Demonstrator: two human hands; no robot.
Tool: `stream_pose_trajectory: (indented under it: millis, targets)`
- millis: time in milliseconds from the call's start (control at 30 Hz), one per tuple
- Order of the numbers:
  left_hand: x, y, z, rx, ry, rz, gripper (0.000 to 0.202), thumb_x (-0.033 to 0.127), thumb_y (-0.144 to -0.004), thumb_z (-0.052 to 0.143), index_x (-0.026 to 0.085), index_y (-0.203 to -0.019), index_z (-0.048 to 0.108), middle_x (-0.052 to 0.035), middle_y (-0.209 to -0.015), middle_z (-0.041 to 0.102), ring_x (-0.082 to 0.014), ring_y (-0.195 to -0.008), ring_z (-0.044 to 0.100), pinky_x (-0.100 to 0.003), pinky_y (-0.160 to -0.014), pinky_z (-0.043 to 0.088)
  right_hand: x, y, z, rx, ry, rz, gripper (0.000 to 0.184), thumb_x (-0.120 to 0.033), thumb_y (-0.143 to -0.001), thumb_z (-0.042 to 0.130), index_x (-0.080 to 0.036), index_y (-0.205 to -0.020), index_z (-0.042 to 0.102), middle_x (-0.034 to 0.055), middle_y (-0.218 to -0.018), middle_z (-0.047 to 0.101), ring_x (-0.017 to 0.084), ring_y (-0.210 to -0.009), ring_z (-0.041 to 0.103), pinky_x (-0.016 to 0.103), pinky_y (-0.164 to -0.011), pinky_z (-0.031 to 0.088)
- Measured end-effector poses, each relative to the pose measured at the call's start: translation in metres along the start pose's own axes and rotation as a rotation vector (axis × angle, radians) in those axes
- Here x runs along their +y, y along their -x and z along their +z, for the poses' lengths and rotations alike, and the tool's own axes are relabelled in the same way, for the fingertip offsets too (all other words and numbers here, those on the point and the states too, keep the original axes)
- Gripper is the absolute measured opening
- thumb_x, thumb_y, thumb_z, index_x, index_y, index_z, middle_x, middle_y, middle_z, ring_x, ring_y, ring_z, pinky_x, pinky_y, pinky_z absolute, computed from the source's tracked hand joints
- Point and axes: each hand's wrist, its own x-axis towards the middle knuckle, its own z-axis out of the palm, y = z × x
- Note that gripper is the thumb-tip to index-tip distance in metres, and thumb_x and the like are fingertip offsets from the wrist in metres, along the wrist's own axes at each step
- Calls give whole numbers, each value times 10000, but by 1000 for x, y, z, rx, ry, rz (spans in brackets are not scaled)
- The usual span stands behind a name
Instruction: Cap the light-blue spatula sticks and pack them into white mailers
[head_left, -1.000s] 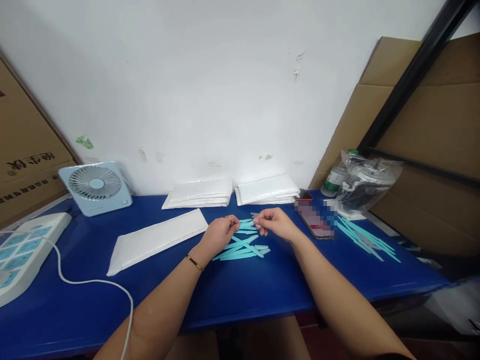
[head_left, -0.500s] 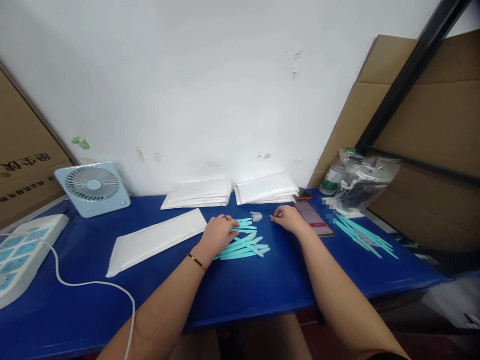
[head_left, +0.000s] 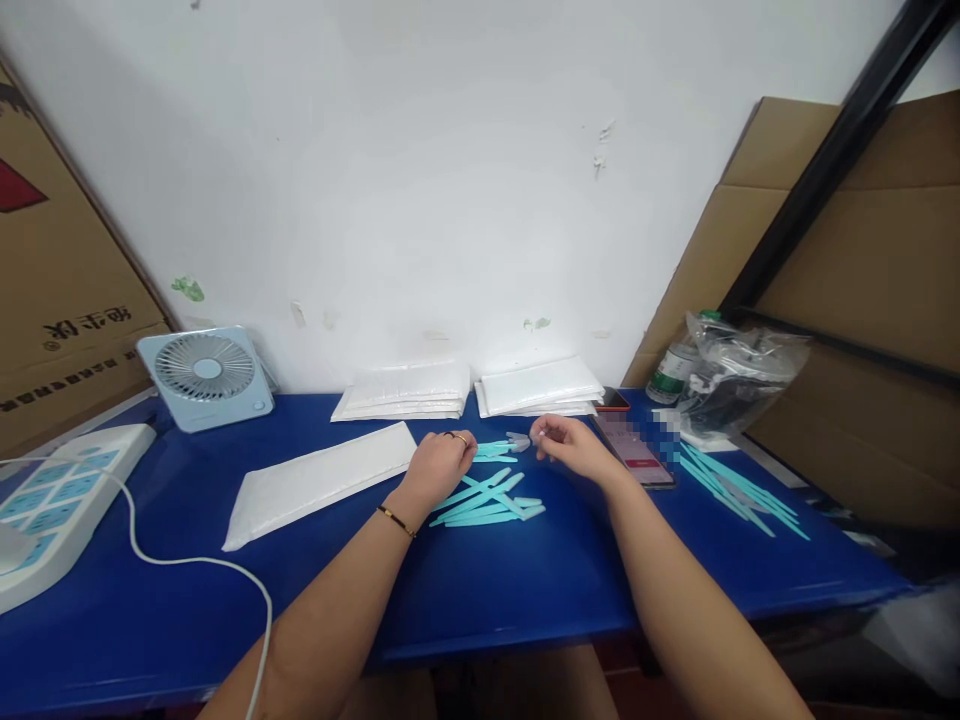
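Observation:
A loose pile of thin teal sticks (head_left: 486, 496) lies in the middle of the blue table (head_left: 525, 580). My left hand (head_left: 441, 464) rests at the pile's upper left with its fingers curled onto a stick. My right hand (head_left: 570, 447) hovers just right of the pile, thumb and fingers pinched on a small clear cap. Another small clear cap (head_left: 517, 440) lies between the two hands.
A white padded envelope (head_left: 319, 481) lies left of the hands; two stacks of them (head_left: 471, 391) sit by the wall. A phone (head_left: 636, 449), more teal sticks (head_left: 742, 485), a plastic bag (head_left: 739, 375), a bottle, a small fan (head_left: 205, 374), a power strip (head_left: 52, 505).
My right hand moved out to the right beside the phone, then came back left toward the pile with a small cap pinched. My left hand settled down onto the sticks.

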Motion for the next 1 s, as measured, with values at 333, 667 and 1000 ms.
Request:
stream_pose_trajectory:
  millis: [333,667,1000]
  targets:
    - [3,0,-7,-4,60,-36,207,250,-928,365,199,-855,552,-12,-820,655,-170,-797,605,-302,-704,358,-13,1,5,-4,-69,-96,259,-384,-802,579,-169,-898,686,49,-766,655,148,-634,581,269,-588,456]
    - [13,2,-3,-38,84,82,234,262,-928,382,192,-851,591,-26,-860,664,-171,-835,595,-305,-734,359,-18,4,17,-146,-113,-71,238,-373,-767,619,-184,-874,717,38,-765,646,138,-606,591,254,-561,457]
    - [11,15,-10,-194,170,137,515,567,-738,599,224,-1121,576,-73,-1071,612,-235,-989,561,-307,-808,426,-4,1,-1,-121,150,-50,174,-285,-777,584,-187,-842,714,33,-746,671,154,-644,574,254,-588,419]
